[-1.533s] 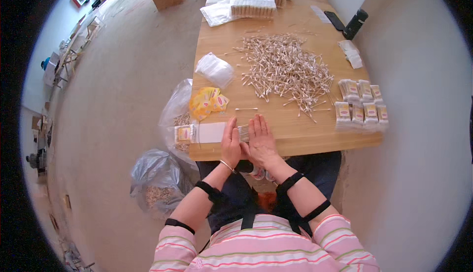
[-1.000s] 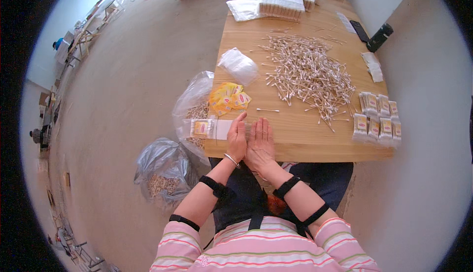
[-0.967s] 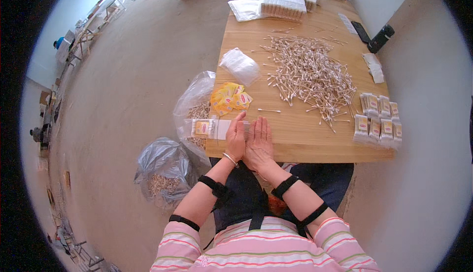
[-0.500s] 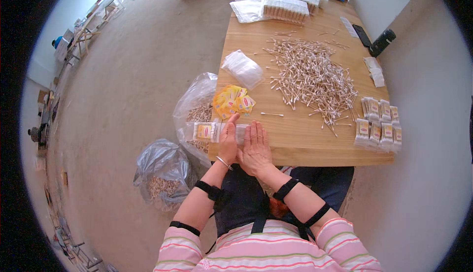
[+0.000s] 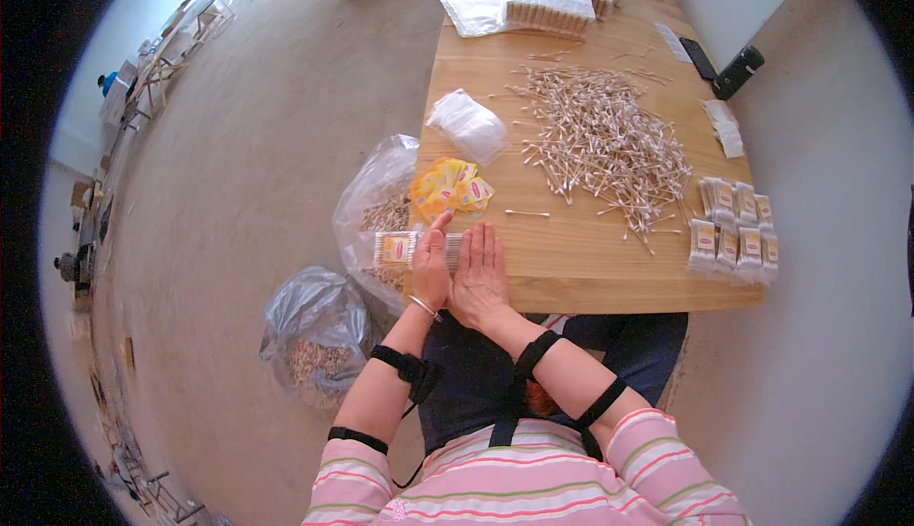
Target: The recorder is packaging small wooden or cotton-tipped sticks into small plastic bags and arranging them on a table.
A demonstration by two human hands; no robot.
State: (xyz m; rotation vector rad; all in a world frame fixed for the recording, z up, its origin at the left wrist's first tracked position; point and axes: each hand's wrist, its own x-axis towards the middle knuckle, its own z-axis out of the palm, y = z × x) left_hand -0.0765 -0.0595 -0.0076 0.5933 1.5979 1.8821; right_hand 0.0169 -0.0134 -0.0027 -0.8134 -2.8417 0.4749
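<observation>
A clear bag of cotton swabs with a yellow-and-white card (image 5: 396, 249) lies across the table's left edge. My left hand (image 5: 432, 267) rests on edge over it, fingers stretched out and thumb side up. My right hand (image 5: 479, 274) lies flat beside it, fingers straight and close together, partly over the same bag. In the gap between my hands, a strip of striped clear packaging (image 5: 453, 249) shows; its contents are hard to make out. Just beyond my left hand is a pile of yellow cards (image 5: 447, 187). One loose cotton swab (image 5: 527, 213) lies ahead of my right hand.
A heap of loose swabs (image 5: 609, 140) covers the table's middle. Filled packets (image 5: 733, 240) stand at right. Empty clear bags (image 5: 466, 124), bundled swabs (image 5: 547, 9) and a black bottle (image 5: 739, 73) lie farther off. Sacks of swabs (image 5: 319, 321) sit left of the table.
Both hands have slid slightly left along the bag, nearer its yellow-and-white card. The whole view has shifted a little.
</observation>
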